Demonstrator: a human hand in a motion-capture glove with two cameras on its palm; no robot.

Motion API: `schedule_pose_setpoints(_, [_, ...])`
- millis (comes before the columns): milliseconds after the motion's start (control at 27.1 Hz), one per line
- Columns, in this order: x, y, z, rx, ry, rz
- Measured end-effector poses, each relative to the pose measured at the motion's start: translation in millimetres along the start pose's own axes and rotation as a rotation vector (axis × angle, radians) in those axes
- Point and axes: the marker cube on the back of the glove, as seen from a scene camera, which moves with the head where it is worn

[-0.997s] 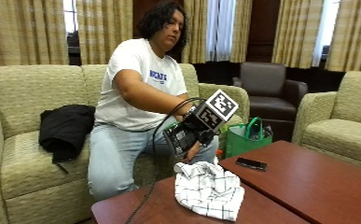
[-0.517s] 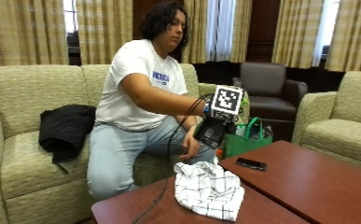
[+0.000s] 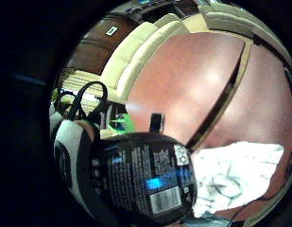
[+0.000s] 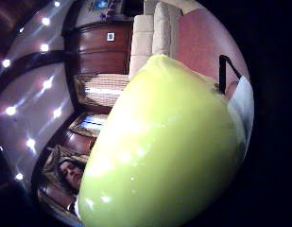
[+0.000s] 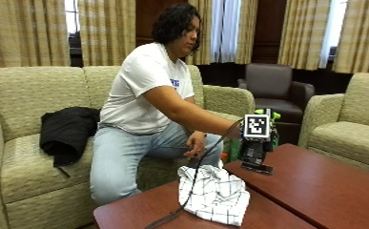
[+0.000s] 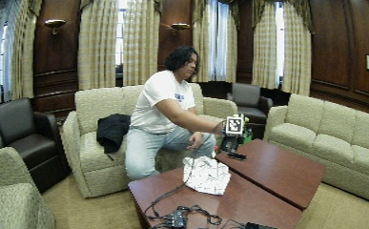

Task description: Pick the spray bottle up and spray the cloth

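My gloved right hand (image 5: 255, 145) is over the near edge of the far red-brown table (image 5: 323, 191), just past the white checked cloth (image 5: 212, 193). It grips the spray bottle, which the outside view mostly hides behind the hand. The bottle's yellow-green body (image 4: 159, 151) fills the thumb side view, and its black printed label (image 3: 145, 179) sits close in the little finger side view. A gloved finger (image 3: 70, 151) curls round the bottle. The crumpled cloth (image 3: 230, 175) lies on the nearer table (image 5: 139, 214), beside and below the bottle.
A black phone (image 5: 257, 168) lies on the far table right under the hand. A green bag (image 5: 234, 149) stands on the floor behind the tables. The person's bare left hand (image 5: 197, 143) rests by the knee. Sofas surround the tables.
My right hand has moved to the right and down with the bottle, from above the cloth's far edge to just over the phone on the far table. The cloth has not moved.
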Motion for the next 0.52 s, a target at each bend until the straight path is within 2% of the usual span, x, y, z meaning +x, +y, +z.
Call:
schedule_pose_setpoints(148, [12.1,-2.6,36.7,0.022,-0.085,-0.016])
schedule_pose_setpoints(295, [29.3,-4.6,72.5,0.096,-0.054,-0.057])
schedule_pose_setpoints(443, [43.3,24.8,96.1,-0.019,-0.080,-0.095])
schedule_pose_setpoints(517, [50.3,29.8,100.4,-0.004,-0.087,-0.100])
